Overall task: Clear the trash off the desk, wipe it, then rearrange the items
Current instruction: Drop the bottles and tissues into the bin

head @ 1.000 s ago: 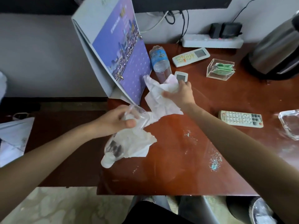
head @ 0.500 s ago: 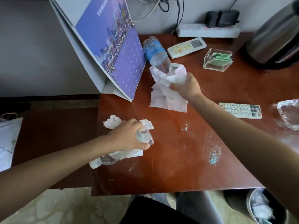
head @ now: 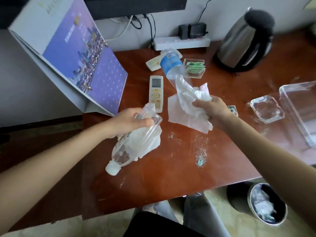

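Note:
My left hand point(head: 127, 122) grips a clear plastic bottle point(head: 130, 149) with a white cap pointing down-left, together with a crumpled tissue point(head: 150, 142), above the left part of the brown desk point(head: 171, 177). My right hand point(head: 213, 110) holds a second bottle with a blue label point(head: 171, 63) tilted up and away, plus a wad of white tissue point(head: 186, 106) hanging from the fist. Blue-green crumbs point(head: 200, 158) lie scattered on the desk below my right arm.
A white remote point(head: 156, 93) lies in the middle, another point(head: 152, 63) behind the bottle. A standing calendar point(head: 77, 62) is at the left, a steel kettle point(head: 244, 43) and power strip point(head: 183, 42) at the back, glass ashtray point(head: 266, 109) and tray point(head: 301, 106) right, a lined bin point(head: 266, 204) on the floor.
My right hand has lifted the blue-label bottle off the desk along with the tissue. My left hand rose with its bottle and tissue. The camera turned right, revealing the bin and tray.

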A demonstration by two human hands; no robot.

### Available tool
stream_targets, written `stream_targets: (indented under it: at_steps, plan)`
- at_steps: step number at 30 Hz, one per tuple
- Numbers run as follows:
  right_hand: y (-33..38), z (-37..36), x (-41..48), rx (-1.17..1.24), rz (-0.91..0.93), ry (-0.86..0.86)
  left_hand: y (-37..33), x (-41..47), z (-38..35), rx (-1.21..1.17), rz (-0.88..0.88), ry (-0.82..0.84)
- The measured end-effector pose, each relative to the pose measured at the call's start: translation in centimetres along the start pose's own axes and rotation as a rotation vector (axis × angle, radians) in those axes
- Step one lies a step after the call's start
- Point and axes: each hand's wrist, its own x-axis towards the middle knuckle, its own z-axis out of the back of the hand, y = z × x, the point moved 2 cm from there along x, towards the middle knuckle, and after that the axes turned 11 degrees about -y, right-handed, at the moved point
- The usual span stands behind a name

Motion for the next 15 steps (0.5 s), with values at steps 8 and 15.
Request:
stream_targets:
  at_steps: [8, 15]
  plan:
    - [0.0, 7.8, -1.7, 0.04, 0.018, 0.036, -9.6, 0.8, -0.6, 0.025, -0.124, 0.029]
    - [-1.4, 18.6, -2.7, 0.013, 0.072, 0.129, -16.6, 0.8, -9.9, 0.131, -0.174, 0.165]
